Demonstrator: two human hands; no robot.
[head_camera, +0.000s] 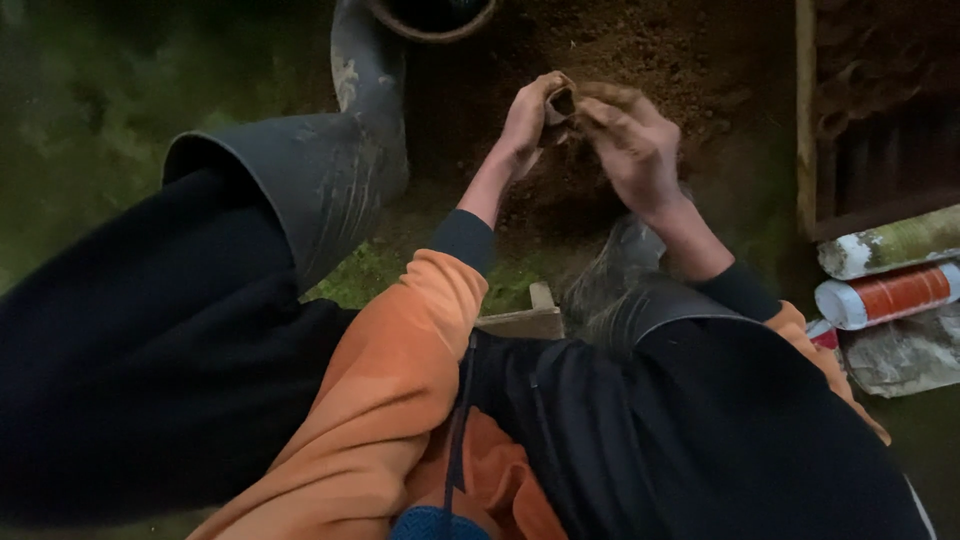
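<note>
My left hand (527, 122) is closed around a small dark pouch-like container (560, 104), held with its mouth facing right. My right hand (630, 140), coated in soil, has its fingers bunched at that mouth, touching it. Both hands hover over a mound of loose brown soil (660, 50) on the ground. What lies inside the small container is hidden. My orange sleeves with dark cuffs reach up from the bottom of the view.
Grey rubber boots (320, 170) cover my legs, one at the left and one under my right forearm. A round pot rim (432, 20) sits at the top. A wooden frame (806, 120) and two cylindrical canisters (885, 290) lie at the right.
</note>
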